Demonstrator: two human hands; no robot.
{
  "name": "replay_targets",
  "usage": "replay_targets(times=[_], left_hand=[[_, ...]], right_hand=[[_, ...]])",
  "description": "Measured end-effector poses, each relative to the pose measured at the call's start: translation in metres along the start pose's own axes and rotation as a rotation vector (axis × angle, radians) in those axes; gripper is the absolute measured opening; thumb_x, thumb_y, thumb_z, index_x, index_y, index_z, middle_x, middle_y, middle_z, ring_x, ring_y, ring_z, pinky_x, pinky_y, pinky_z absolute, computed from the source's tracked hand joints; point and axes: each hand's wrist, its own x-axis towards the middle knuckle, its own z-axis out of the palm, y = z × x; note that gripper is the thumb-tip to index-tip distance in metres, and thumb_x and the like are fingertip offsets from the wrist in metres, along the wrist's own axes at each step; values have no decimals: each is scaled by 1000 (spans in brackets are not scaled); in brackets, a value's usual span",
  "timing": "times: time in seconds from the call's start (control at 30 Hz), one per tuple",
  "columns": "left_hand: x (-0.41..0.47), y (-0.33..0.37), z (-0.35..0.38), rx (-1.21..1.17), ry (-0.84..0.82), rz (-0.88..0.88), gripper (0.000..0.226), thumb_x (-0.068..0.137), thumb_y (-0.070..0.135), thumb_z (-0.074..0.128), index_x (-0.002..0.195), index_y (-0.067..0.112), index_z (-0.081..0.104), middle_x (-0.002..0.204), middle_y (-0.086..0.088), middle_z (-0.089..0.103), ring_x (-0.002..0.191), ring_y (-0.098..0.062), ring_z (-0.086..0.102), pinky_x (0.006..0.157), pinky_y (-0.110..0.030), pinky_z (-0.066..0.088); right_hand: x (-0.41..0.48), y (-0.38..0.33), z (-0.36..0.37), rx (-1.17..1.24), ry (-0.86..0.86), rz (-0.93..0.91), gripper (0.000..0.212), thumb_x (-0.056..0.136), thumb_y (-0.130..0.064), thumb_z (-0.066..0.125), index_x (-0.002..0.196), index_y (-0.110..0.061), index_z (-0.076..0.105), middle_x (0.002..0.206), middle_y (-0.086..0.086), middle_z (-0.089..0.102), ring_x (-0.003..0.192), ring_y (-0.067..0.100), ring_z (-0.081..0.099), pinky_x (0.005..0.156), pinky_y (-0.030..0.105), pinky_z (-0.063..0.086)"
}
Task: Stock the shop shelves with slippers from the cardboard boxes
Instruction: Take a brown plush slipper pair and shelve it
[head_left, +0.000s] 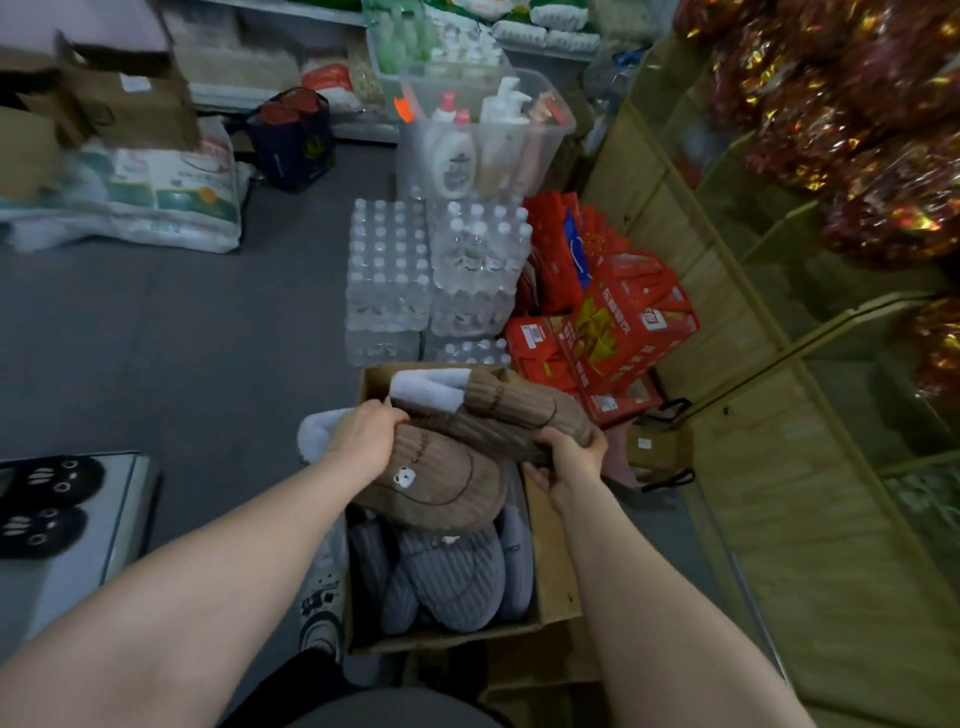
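Both hands, left (366, 434) and right (566, 457), clutch brown slippers (467, 441) above the box (553, 571), apparently lifting them out for shelving.

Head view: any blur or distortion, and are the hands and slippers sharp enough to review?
Head view: wide-angle bending bows the wooden counter at right; the cardboard boxes upper left and black slippers are smeared; left hand, right hand and the brown slippers they grip read sharp.
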Motion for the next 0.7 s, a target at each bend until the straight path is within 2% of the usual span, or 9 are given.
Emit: replay_targets(times=[0.07,0.13,0.2,0.27,0.33,0.4,0.47,0.6,0.7], left_hand=[[1,-8,6,-156,-57,-90,41,99,20,33,129,31,59,133,-7,57,117,-28,55,97,-33,42],[2,-9,9,-353,-93,-165,42,97,21,32,119,34,65,131,-3,60,116,-26,56,95,-32,43],[0,-2,9,-467,-85,-182,37,99,38,32,117,32,64,125,1,61,114,-26,57,96,-34,43],[-3,7,9,-517,-33,-181,45,94,55,43,130,29,48,119,4,58,110,-26,58,88,-33,44],[-8,12,10,-486,-26,-126,63,91,46,59,144,35,27,123,4,56,107,-26,61,80,-31,46],[-9,11,11,-434,-52,-89,71,92,29,58,148,41,17,133,-3,56,100,-27,63,80,-33,51],[-7,9,12,-412,-74,-104,73,90,18,51,147,46,14,136,-12,53,90,-28,63,76,-35,53],[-6,11,10,-371,-116,-69,77,87,7,43,146,50,18,124,-19,58,77,-27,60,64,-31,45],[-4,9,11,-397,-105,0,78,85,1,45,144,49,28,133,-7,56,103,-26,63,89,-34,51]], right_hand=[[2,-2,5,-42,-14,-26,77,79,-1,68,137,-38,33,129,10,50,107,32,60,74,43,60],[3,0,10,-58,-27,-43,77,79,-2,67,138,-38,34,129,9,50,105,29,61,66,37,61],[4,4,13,-63,-66,-39,84,79,-2,67,143,-41,30,128,9,49,103,29,61,60,34,60],[6,9,14,-41,-143,-16,92,79,-1,67,147,-46,25,126,10,49,101,31,62,60,34,59],[7,14,12,-58,-197,-3,92,76,-2,71,145,-47,28,126,11,52,101,34,63,61,34,58],[11,15,9,-158,-199,-42,93,69,-8,79,142,-42,32,127,11,54,103,32,63,58,30,55],[16,14,3,-247,-195,-78,91,67,-5,79,139,-35,33,123,10,54,103,31,61,58,30,54],[21,23,-5,-434,-232,-29,79,67,8,70,128,-27,34,122,16,51,104,37,60,78,48,59],[23,37,-10,-496,-259,3,75,67,16,67,121,-22,31,125,19,52,110,38,57,87,51,55]])
